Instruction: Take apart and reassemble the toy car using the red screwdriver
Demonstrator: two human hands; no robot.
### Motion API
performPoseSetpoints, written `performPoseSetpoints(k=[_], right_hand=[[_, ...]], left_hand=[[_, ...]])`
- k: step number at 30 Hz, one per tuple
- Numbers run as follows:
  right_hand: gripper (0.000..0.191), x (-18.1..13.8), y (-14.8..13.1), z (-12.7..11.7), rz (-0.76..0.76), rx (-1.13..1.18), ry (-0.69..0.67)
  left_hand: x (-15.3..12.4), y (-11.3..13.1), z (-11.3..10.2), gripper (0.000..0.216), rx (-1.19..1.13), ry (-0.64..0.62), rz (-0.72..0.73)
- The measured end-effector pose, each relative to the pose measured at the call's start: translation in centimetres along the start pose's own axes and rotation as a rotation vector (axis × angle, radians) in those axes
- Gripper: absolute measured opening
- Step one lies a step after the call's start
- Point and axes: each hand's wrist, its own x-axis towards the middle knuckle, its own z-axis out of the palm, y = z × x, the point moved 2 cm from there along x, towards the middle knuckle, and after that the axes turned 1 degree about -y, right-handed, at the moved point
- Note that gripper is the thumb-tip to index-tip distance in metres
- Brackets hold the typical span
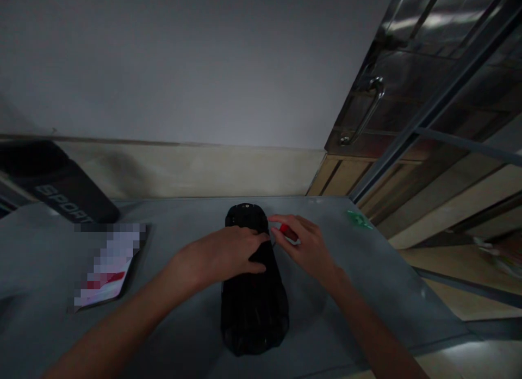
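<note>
A long black object, rounded at its far end, lies lengthwise on the grey table in front of me. My left hand rests flat across its far half, fingers spread over the top. My right hand is just to the right of that far end and pinches a small tool with a red handle, its tip pointing toward the black object. What the tip touches is too dark to tell.
A phone or card with a blurred screen lies at the left. A dark bag marked SPORT sits at the far left. A small green item lies near the table's right corner. A metal-framed door with a handle stands at right.
</note>
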Motion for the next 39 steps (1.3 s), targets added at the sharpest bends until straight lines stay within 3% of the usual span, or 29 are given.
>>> performPoseSetpoints(k=[3,12,20,26,31,39], right_hand=[[0.021,0.0,-0.09,-0.02,-0.005,0.013,0.01],[0.031,0.33,-0.49,-0.33,-0.033,0.083,-0.05],[0.02,-0.06,0.1,0.43,0.043,0.078,-0.013],[0.025,0.09,-0.33,0.0,-0.003,0.093,-0.068],[0.022,0.08,-0.08,0.05,0.057,0.047,-0.051],[0.031,0.11,-0.49,0.18,0.062,0.106,-0.072]], left_hand=[[0.22,0.41,-0.46,0.049,0.002,-0.073,-0.076],[0.28,0.61,-0.79,0.04,0.015,-0.087,-0.065],[0.24,0.29,-0.62,0.032,0.006,-0.047,-0.033],[0.35,0.51,-0.92,0.043,-0.023,-0.093,-0.068],[0.47,0.39,-0.92,0.048,-0.04,-0.09,-0.064],[0.45,0.3,-0.73,0.044,-0.061,-0.087,-0.08]])
